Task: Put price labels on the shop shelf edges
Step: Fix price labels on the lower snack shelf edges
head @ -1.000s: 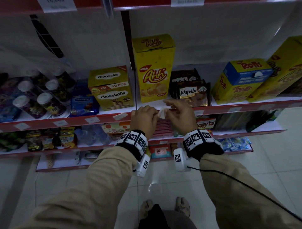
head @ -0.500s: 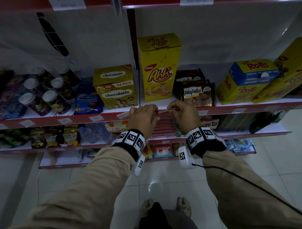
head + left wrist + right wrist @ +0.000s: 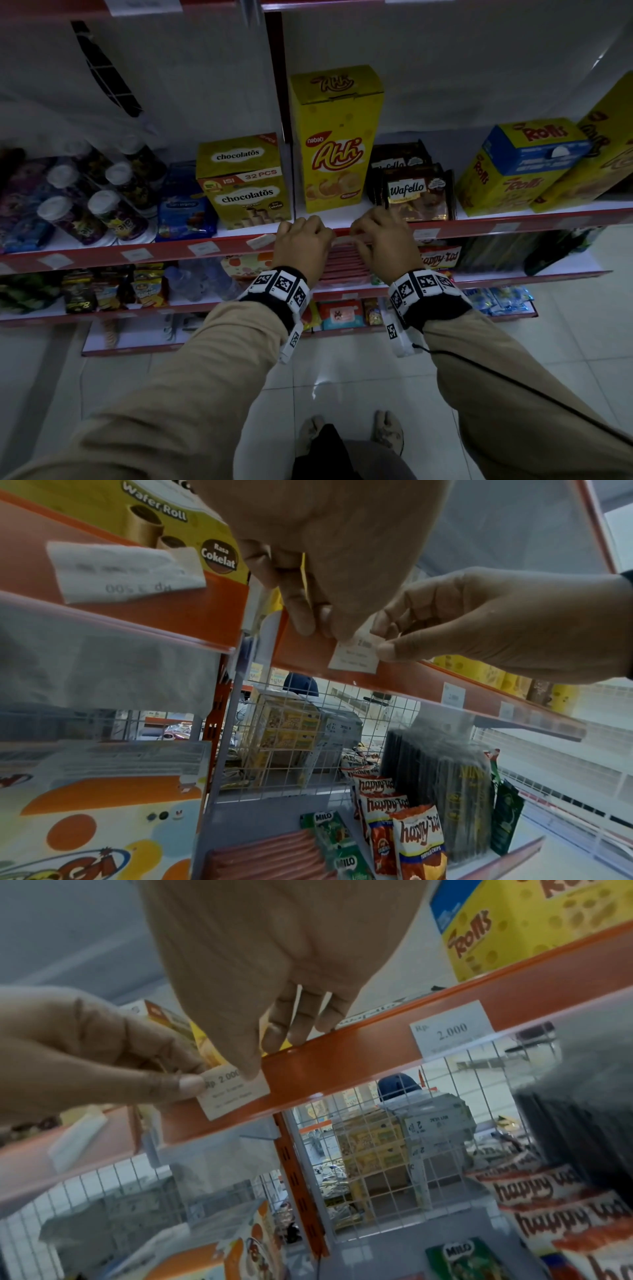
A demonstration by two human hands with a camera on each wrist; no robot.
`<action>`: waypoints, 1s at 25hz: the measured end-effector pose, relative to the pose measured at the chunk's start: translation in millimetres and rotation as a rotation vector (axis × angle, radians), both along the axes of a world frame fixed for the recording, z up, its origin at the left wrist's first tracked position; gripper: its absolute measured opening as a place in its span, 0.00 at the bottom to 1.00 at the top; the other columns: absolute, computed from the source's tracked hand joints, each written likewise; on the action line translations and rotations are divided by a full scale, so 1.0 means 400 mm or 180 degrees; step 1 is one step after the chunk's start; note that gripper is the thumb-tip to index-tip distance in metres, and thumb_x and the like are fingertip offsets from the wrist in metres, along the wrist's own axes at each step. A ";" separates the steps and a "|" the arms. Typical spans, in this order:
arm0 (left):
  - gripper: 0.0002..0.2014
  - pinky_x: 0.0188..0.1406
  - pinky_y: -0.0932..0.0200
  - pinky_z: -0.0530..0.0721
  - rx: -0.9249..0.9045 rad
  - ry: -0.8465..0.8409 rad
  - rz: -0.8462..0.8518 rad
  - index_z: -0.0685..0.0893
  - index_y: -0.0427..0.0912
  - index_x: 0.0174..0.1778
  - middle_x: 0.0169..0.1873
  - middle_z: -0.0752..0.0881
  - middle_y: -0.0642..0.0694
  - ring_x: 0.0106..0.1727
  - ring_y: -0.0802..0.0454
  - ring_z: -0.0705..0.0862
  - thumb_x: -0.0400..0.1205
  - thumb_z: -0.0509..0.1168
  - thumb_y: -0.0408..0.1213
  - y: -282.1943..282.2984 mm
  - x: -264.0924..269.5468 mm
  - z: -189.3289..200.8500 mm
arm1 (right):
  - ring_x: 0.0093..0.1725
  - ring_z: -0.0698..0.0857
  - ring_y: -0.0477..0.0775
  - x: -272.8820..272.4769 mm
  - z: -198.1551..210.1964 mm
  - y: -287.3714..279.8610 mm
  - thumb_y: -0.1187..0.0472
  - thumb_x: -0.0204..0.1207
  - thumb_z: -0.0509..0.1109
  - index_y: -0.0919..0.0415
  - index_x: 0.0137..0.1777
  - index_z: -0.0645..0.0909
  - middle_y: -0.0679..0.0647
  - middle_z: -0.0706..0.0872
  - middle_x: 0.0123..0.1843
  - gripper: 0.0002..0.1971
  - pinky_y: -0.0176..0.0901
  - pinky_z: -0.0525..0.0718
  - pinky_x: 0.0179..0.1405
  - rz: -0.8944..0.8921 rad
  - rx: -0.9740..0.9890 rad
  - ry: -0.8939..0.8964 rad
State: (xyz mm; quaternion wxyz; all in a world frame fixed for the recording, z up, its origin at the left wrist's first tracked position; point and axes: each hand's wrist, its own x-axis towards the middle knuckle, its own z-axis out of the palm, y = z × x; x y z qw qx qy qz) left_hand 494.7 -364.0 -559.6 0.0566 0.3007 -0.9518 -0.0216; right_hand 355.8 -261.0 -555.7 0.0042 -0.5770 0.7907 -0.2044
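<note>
One price label (image 3: pixel 236 1093) on shelf edge (image 3: pixel 342 1058), pinched by left hand (image 3: pixel 89 1053) grip, right hand (image 3: pixel 267 961) grip

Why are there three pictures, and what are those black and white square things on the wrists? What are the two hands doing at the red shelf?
There is no robot here, just a person in a shop. One camera sits on the person's head and looks down at both arms. The other two cameras sit on the wrists, under those checkered bands, and look along each hand from below.

The left hand and the right hand are both at the red shelf edge, just below the tall yellow Ahh box. Between them they pinch a small white price label against that edge. It reads Rp 2.000. The wrist views show a thumb and fingertips on each end of it.

Other labels already sit along the edge, like the one to the right. Lower shelves hold snack bags.
</note>
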 end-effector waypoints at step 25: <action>0.09 0.55 0.47 0.66 -0.0288 0.0432 0.0091 0.85 0.46 0.52 0.47 0.86 0.45 0.51 0.41 0.82 0.78 0.66 0.33 0.005 0.021 -0.001 | 0.59 0.76 0.63 -0.005 0.012 0.016 0.63 0.77 0.64 0.56 0.61 0.80 0.57 0.82 0.58 0.14 0.54 0.68 0.53 0.0039 0.0624 0.0510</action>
